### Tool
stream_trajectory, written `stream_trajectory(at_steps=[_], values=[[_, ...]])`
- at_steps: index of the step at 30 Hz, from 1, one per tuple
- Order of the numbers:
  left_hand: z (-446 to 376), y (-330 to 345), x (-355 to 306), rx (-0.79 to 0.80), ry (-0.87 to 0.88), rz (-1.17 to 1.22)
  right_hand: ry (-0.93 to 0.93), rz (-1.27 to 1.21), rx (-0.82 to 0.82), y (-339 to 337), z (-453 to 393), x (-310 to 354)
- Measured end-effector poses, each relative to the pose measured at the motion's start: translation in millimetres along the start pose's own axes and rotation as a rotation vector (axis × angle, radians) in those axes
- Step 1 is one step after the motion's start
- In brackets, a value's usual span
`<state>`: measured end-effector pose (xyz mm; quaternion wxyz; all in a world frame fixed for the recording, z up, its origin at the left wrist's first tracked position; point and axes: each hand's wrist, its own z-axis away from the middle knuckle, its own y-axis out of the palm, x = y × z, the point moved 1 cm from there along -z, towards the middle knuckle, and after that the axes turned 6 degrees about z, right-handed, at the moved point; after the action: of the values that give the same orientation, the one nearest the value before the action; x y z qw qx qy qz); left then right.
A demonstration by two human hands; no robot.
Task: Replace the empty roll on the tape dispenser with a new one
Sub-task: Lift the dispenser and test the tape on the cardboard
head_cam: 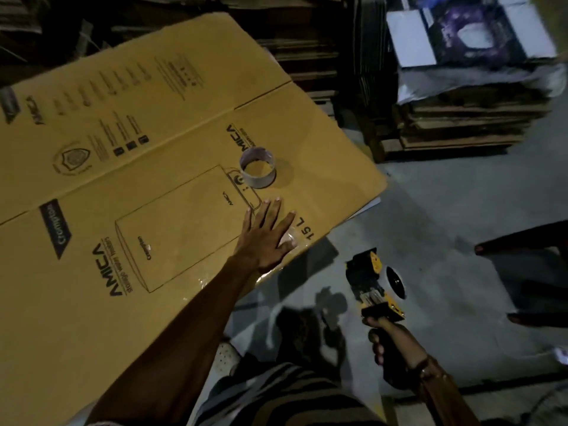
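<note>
An empty tape roll core (pixel 257 171) stands on end on a flattened brown cardboard box (pixel 129 186), a short way beyond my fingertips. My left hand (pixel 266 235) lies flat on the cardboard with fingers spread, holding nothing. To the right, over the grey floor, my right hand (pixel 388 348) grips the handle of a black and yellow tape dispenser (pixel 373 284). A dark round hub with a white rim shows on the dispenser's right side. No full roll of tape is in view.
Stacks of flattened cardboard (pixel 461 124) rise at the back right, topped by a printed dark box (pixel 470 29). A dark stool or chair (pixel 528 272) stands on the floor at the right. My striped clothing (pixel 276 392) fills the bottom middle.
</note>
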<state>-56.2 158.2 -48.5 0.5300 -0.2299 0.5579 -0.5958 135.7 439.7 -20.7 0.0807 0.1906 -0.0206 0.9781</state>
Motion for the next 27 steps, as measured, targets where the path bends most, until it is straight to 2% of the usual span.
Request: stream_trajectory(at_steps=[5, 10, 15, 17, 20, 27], values=[[7, -18, 10, 0.080, 0.016, 0.120, -0.059, -0.012, 0.035, 9, 32, 26], [25, -41, 5, 0.085, 0.004, 0.590, -0.127, -0.015, 0.104, 37, 51, 27], [65, -75, -10, -0.092, 0.187, 0.816, -0.192, 0.003, 0.206, 80, 64, 35], [85, -83, -11, -0.193, 0.222, 0.786, -0.210, 0.010, 0.221, 98, 67, 38], [117, -86, -8, -0.333, 0.248, 0.603, -0.234, 0.012, 0.269, 123, 69, 44], [155, -92, 23, -0.505, 0.274, 0.424, -0.262, 0.125, 0.312, 192, 84, 58]])
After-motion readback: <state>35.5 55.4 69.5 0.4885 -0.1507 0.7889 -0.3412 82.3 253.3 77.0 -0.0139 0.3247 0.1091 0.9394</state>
